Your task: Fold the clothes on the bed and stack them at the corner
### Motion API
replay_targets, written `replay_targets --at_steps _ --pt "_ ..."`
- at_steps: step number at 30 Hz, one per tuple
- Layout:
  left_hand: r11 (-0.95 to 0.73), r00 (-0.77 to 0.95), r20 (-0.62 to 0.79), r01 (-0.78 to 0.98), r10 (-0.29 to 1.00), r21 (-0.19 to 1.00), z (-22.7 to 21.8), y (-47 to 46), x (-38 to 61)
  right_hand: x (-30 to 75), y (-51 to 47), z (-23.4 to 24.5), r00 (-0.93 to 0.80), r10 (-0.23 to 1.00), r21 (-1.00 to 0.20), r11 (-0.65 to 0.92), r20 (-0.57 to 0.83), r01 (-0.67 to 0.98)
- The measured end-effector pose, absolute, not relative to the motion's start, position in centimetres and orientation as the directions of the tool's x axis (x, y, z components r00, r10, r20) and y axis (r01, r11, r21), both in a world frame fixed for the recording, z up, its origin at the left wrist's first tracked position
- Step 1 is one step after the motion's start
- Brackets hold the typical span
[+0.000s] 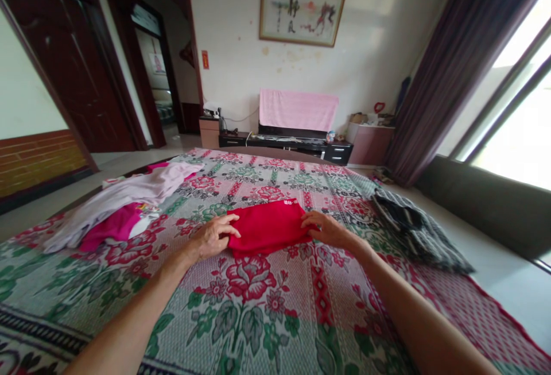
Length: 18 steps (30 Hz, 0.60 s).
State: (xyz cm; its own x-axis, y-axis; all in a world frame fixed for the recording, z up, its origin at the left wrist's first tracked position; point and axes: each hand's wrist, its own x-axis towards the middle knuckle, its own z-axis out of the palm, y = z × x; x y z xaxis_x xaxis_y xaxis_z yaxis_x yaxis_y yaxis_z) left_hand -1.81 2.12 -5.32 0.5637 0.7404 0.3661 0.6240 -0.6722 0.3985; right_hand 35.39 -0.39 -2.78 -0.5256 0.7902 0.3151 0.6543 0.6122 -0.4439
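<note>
A folded red cloth garment (267, 227) lies in front of me on a flower-patterned bedspread (252, 312). Small white marks show along its far edge, towards the right. My left hand (215, 235) grips its left edge, thumb and fingers curled at the side. At the opposite end, my right hand (326, 229) has its fingers closed on the right edge. The garment is roughly rectangular and rests flat, with a lower layer peeping out at the near side. What kind of garment it is, I cannot tell.
To the left lies a loose pile of pale pink (124, 197) and magenta clothes (112, 230). A black-and-grey striped garment (415, 228) sits at the right edge of the bed. Beyond stand a low black cabinet (340, 153) and a screen under a pink towel (297, 109).
</note>
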Motion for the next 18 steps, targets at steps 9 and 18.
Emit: replay_targets --at_steps 9,18 --pt "-0.666 0.557 0.369 0.577 0.744 0.473 -4.3 1.8 -1.6 35.9 -0.2 -2.1 -0.416 0.852 -0.524 0.524 0.319 0.671" --pt "-0.686 0.669 0.197 0.624 0.716 0.373 -4.0 0.7 -2.2 38.1 -0.7 -1.6 -0.594 0.775 -0.426 0.621 0.214 0.657"
